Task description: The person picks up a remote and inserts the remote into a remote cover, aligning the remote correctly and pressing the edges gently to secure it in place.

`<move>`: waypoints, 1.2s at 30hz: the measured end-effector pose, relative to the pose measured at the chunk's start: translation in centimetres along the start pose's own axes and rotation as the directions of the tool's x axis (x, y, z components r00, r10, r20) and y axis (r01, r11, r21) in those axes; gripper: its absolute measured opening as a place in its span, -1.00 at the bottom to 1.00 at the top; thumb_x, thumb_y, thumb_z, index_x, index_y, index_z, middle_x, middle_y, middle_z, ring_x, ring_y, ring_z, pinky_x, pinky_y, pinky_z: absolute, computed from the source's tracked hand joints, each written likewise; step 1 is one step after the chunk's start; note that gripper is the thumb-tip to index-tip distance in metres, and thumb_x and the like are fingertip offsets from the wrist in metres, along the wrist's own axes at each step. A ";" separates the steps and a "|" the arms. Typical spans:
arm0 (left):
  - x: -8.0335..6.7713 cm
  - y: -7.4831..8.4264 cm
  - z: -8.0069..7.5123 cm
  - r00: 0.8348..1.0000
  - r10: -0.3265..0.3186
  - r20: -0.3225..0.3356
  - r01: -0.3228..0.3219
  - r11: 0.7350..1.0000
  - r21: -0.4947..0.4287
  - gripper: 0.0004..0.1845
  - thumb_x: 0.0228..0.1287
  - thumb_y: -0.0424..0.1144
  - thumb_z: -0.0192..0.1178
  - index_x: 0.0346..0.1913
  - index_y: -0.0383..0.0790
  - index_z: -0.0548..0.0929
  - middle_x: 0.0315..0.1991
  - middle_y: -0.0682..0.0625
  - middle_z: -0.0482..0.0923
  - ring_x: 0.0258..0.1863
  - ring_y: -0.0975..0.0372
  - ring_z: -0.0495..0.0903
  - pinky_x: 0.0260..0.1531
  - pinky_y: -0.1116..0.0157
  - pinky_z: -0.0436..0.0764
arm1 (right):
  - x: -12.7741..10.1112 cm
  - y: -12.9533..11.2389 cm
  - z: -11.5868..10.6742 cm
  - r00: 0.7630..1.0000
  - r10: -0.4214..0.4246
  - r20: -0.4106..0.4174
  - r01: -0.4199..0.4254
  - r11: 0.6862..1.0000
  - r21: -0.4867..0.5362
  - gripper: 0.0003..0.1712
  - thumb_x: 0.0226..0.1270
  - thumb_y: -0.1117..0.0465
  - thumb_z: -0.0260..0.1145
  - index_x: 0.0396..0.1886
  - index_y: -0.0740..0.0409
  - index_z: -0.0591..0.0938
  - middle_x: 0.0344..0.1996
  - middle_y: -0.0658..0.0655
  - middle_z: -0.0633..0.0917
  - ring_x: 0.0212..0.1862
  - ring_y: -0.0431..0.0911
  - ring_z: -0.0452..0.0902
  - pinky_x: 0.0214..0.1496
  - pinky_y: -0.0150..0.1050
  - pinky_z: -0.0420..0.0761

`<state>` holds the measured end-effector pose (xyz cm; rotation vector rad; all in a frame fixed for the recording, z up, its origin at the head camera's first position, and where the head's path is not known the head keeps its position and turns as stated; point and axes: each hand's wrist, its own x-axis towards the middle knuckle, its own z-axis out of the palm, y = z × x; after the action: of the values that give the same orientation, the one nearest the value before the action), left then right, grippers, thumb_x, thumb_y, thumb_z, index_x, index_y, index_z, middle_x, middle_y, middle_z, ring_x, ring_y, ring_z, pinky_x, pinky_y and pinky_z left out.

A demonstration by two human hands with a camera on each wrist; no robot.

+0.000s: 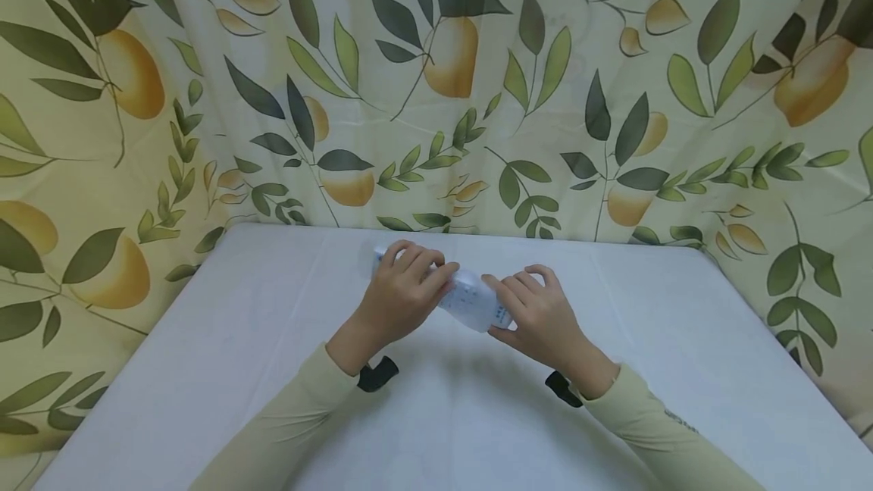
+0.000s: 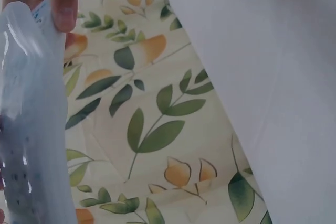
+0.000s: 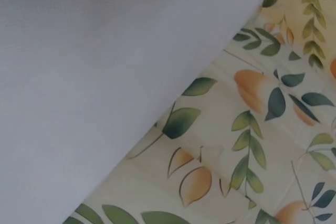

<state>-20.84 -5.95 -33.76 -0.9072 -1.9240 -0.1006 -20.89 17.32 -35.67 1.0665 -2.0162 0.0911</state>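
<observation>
We are gripping the soft white printed plastic packet (image 1: pixel 470 301) with left hand (image 1: pixel 402 290) and right hand (image 1: pixel 539 317) curled around its ends; it looks unopened, so opening probably remains.

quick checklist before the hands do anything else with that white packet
1. Left hand grips the white packet: ok, fingers curl over its far end.
2. Right hand grips the packet: ok, fingers curl round its near end.
3. Packet over the white table: ok; lifted or resting, cannot tell.
4. Packet sealed: cannot tell, edges hidden.
5. Printing readable: not ok, too small and blurred.
6. Curtain apart from hands: ok, hangs behind the table.
</observation>
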 end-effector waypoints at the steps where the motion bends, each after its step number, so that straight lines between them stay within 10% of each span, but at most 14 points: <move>1: 0.0 0.1 0.1 1.000 0.004 0.010 -0.004 1.000 -0.019 -0.81 0.07 -0.17 0.36 -0.23 -0.11 0.71 -0.30 0.03 0.60 -0.24 0.19 0.54 -0.05 0.19 0.48 | -0.1 0.0 0.0 1.000 -0.004 0.002 0.004 1.000 0.001 -0.11 -0.63 0.02 0.70 -0.10 0.22 0.61 -0.46 0.11 0.66 -0.40 -0.03 0.59 -0.20 0.05 0.56; 20: -0.5 1.4 0.5 1.000 -0.031 0.000 0.030 0.958 -0.285 -0.96 0.09 -0.31 0.34 -0.37 -0.17 0.70 -0.34 0.04 0.62 -0.24 0.20 0.51 0.01 0.20 0.48 | -0.1 -1.1 -0.4 0.995 -0.011 0.098 -0.001 0.993 0.115 -0.12 -0.60 0.00 0.71 -0.11 0.22 0.60 -0.47 0.06 0.69 -0.41 -0.14 0.58 -0.17 -0.07 0.56; 36: -0.3 2.0 0.2 1.000 0.003 -0.003 -0.004 0.969 -0.247 -0.91 0.05 -0.30 0.36 -0.33 -0.13 0.71 -0.33 0.07 0.64 -0.23 0.22 0.51 0.02 0.22 0.48 | 0.3 -1.5 0.0 0.990 0.061 0.128 -0.097 0.951 0.294 -0.14 -0.53 0.05 0.70 -0.08 0.26 0.59 -0.33 0.09 0.75 -0.34 -0.13 0.63 -0.17 -0.11 0.51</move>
<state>-19.66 -4.58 -34.66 -1.0729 -1.9352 -0.3458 -19.88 16.15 -35.90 1.2009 -2.1998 0.3962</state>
